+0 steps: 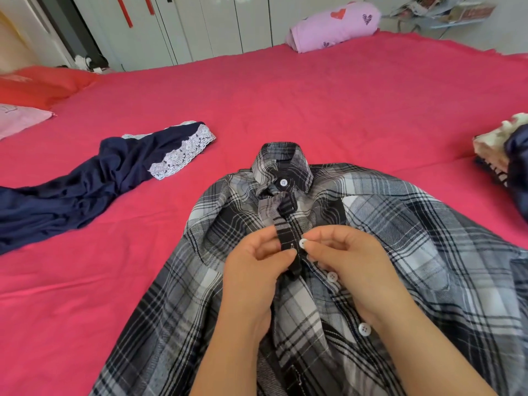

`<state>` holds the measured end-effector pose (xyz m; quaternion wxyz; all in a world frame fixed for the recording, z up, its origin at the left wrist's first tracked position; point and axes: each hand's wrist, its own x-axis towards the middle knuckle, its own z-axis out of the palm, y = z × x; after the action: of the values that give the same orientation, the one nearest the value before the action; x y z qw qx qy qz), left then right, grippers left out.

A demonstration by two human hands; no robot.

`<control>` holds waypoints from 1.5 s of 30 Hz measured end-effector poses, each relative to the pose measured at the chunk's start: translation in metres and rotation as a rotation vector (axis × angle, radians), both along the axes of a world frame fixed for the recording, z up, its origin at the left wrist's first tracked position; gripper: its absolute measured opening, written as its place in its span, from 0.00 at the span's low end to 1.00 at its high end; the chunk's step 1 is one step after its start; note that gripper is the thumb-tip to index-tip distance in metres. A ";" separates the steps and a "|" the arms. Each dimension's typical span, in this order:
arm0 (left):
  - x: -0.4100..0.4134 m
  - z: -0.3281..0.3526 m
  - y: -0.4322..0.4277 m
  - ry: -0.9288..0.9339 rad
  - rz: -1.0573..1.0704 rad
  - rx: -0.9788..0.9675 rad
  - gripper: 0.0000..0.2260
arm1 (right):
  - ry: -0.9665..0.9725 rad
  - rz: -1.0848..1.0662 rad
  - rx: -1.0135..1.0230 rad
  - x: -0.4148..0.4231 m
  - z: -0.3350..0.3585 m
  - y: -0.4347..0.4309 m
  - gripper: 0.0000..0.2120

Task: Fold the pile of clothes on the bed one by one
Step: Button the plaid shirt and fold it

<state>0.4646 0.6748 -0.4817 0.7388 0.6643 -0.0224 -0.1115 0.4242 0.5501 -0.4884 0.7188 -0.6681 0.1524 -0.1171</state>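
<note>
I see the plaid shirt (400,224) spread front-up on the pink bed (285,95). My left hand (251,270) pinches its dark buttonhole strip (285,230), and my right hand (348,261) pinches a white button (303,243). A navy lace-trimmed garment (85,190) lies left of the shirt, and heaped clothes (505,150) lie to its right.

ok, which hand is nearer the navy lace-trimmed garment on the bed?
Left. The left hand pinches the plaid shirt on the side toward the navy garment; the right hand pinches a button just beyond it.
</note>
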 end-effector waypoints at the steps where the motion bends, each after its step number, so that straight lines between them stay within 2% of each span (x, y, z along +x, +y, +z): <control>1: 0.000 -0.001 0.000 -0.016 0.037 0.009 0.17 | -0.001 0.005 -0.007 0.000 0.001 0.000 0.09; 8: -0.007 -0.003 -0.008 -0.262 0.171 0.330 0.19 | 0.006 -0.001 -0.097 0.000 0.003 0.002 0.07; 11: -0.008 -0.002 -0.008 -0.263 0.168 0.379 0.19 | 0.021 0.003 -0.127 -0.001 0.002 0.001 0.08; 13: -0.009 -0.002 -0.006 -0.156 0.169 0.292 0.17 | 0.044 0.000 -0.121 -0.001 0.000 0.002 0.08; 16: -0.007 0.004 0.003 0.118 0.169 -0.059 0.15 | 0.083 -0.011 -0.074 0.000 -0.001 0.001 0.09; 19: 0.000 0.012 0.019 0.283 0.084 -0.334 0.14 | 0.105 0.007 0.010 0.000 0.000 -0.002 0.10; 21: 0.002 0.014 0.027 0.333 0.050 -0.420 0.17 | 0.115 0.021 0.055 0.001 0.000 -0.003 0.10; 24: 0.003 0.010 0.029 0.366 0.091 -0.409 0.21 | 0.118 0.031 0.098 0.002 -0.001 -0.004 0.09; 26: 0.003 0.005 0.027 0.337 0.197 -0.287 0.22 | 0.113 0.030 0.107 0.002 -0.002 -0.004 0.09; 27: 0.002 0.003 0.026 0.279 0.256 -0.157 0.20 | 0.111 0.028 0.110 0.002 -0.002 -0.004 0.09; 29: -0.002 -0.001 0.024 0.041 0.325 0.205 0.16 | 0.110 0.023 0.113 0.002 -0.002 -0.006 0.08; 32: -0.014 -0.003 0.020 -0.348 0.204 0.589 0.13 | 0.120 0.004 0.115 0.003 -0.003 -0.009 0.06; 37: -0.009 -0.011 0.015 -0.490 0.126 0.987 0.07 | 0.128 -0.003 0.108 0.003 -0.005 -0.009 0.05; 39: -0.006 -0.012 0.015 -0.546 0.066 1.137 0.13 | 0.130 -0.004 0.107 0.003 -0.006 -0.010 0.06; 41: -0.002 -0.013 0.014 -0.608 0.039 1.187 0.13 | 0.131 -0.006 0.112 0.004 -0.007 -0.011 0.06; 42: -0.001 -0.012 0.013 -0.621 0.032 1.145 0.10 | 0.131 -0.006 0.115 0.004 -0.007 -0.012 0.07; 44: 0.003 -0.010 0.013 -0.635 0.043 0.945 0.04 | 0.128 -0.004 0.126 0.004 -0.007 -0.013 0.08; 45: 0.006 -0.009 0.014 -0.618 0.066 0.843 0.04 | 0.128 0.000 0.129 0.004 -0.007 -0.013 0.08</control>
<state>0.4709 0.6888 -0.4909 0.3694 0.9062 -0.1716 0.1136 0.4283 0.5369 -0.4958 0.7491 -0.6266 0.2052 -0.0642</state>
